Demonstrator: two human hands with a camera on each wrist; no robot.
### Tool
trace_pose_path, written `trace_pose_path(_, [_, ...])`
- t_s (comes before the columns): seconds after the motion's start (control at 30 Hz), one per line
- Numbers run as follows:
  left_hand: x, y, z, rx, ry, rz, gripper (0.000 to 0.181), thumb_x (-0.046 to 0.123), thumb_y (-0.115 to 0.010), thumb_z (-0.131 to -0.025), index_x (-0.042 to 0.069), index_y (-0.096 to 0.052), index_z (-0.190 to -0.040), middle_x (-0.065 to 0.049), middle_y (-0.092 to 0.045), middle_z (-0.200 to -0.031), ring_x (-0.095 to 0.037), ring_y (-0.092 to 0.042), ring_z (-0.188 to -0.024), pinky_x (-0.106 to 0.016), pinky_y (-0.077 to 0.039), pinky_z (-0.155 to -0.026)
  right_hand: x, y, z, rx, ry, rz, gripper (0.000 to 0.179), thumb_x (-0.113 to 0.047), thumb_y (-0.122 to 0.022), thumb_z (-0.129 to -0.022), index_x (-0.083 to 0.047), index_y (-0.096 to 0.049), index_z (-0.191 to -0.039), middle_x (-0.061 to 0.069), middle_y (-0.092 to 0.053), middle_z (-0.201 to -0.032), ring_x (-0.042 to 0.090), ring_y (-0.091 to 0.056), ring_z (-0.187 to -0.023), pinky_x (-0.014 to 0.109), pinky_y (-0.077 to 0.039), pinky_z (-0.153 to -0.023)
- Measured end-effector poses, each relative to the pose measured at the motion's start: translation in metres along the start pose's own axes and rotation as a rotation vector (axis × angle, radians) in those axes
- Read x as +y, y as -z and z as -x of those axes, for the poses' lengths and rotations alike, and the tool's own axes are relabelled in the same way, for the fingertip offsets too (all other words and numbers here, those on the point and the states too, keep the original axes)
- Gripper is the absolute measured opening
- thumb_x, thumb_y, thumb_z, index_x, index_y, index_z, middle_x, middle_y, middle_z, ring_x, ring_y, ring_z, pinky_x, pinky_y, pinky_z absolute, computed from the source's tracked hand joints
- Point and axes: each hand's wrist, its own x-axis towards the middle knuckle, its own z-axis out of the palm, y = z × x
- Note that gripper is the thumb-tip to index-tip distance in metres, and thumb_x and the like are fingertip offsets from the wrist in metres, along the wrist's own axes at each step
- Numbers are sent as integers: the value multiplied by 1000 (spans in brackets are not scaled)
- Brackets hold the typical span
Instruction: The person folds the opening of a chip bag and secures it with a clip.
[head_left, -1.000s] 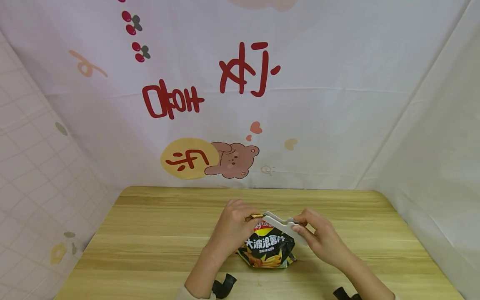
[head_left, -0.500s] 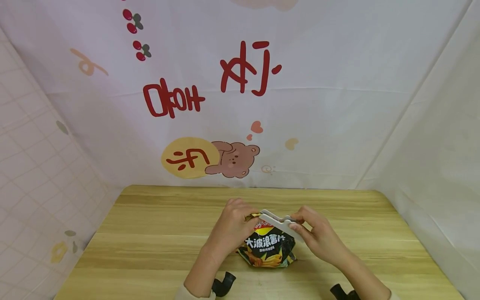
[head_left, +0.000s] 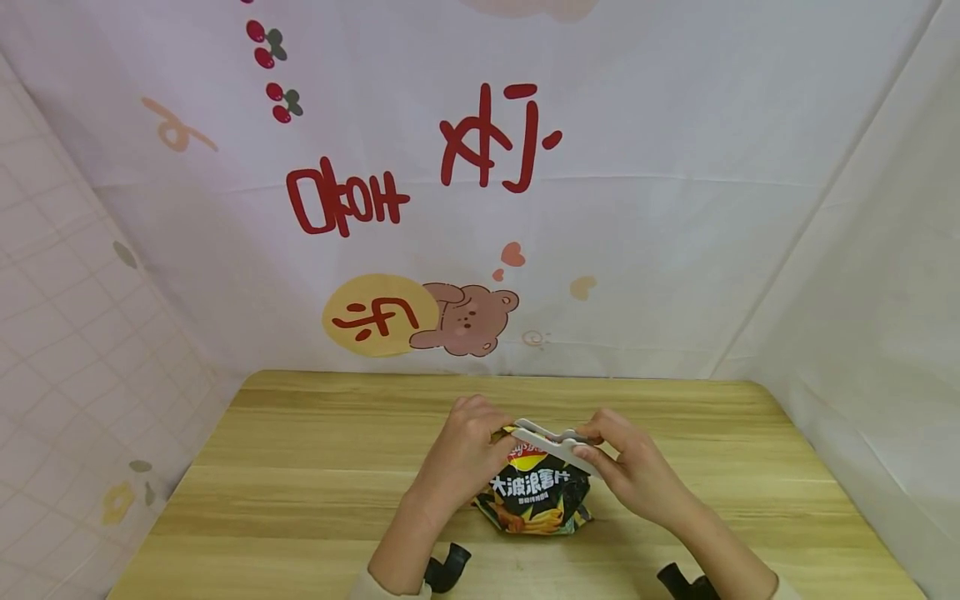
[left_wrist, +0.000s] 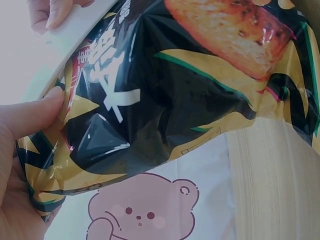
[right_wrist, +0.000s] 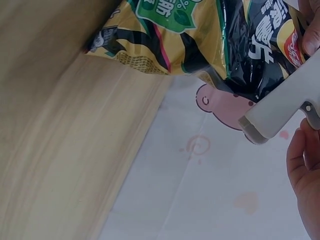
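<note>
A black and gold bag of potato chips (head_left: 532,497) stands on the table in the head view. My left hand (head_left: 467,450) pinches its upper left corner, the thumb (left_wrist: 42,111) pressed on the front in the left wrist view. Across the top edge lies a long white bag clip (head_left: 553,449), one arm in front of the bag and the other partly visible behind. My right hand (head_left: 637,471) pinches the clip near its right end between thumb and fingers. In the right wrist view, one end of the clip (right_wrist: 285,102) juts out past the bag (right_wrist: 200,35).
The wooden table (head_left: 315,475) runs back to a white cloth wall (head_left: 675,250) with a printed bear (head_left: 468,321) and red lettering. Black curved pieces show near each wrist, one by the left (head_left: 447,568) and another by the right (head_left: 678,582).
The clip has slid left along the bag's top edge toward my left hand. My right hand has moved left and slightly up with it. The bag and left hand have barely moved.
</note>
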Motion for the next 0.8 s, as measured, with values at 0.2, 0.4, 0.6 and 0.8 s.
trace_pose_path(0.2, [0, 0, 0, 1, -10, -1, 11, 9, -84, -88, 10, -83, -99, 5, -78, -92, -10, -60, -88, -31, -47, -82, -1, -1, -2, -2, 1, 1, 40, 12, -81, -80, -14, -74, -110, -13, -61, -96, 4, -56, -84, 20, -47, -72])
trace_pose_path(0.4, [-1, -1, 0, 4, -19, -14, 12, 9, -86, -87, 10, -83, -98, 4, -78, -92, -11, -62, -88, -31, -48, -82, 1, -2, -1, 23, 30, 14, 42, 12, -83, -78, -11, -75, -112, -10, -62, -97, 5, -56, -83, 18, -47, -72])
trace_pose_path(0.6, [-2, -3, 0, 21, -37, -56, 14, 12, -89, -84, 10, -82, -96, 3, -78, -91, -12, -64, -89, -33, -50, -85, 2, -5, 0, 57, 40, 6, 45, 11, -82, -79, -9, -74, -118, -3, -67, -102, 9, -58, -84, 18, -48, -70])
trace_pose_path(0.8, [-4, -4, 1, 46, -55, -77, 19, 16, -91, -83, 12, -82, -99, 4, -79, -92, -12, -65, -88, -33, -51, -83, 1, -5, 0, 50, -22, 25, 44, 6, -83, -83, -11, -73, -123, -3, -71, -110, 12, -63, -89, 27, -53, -75])
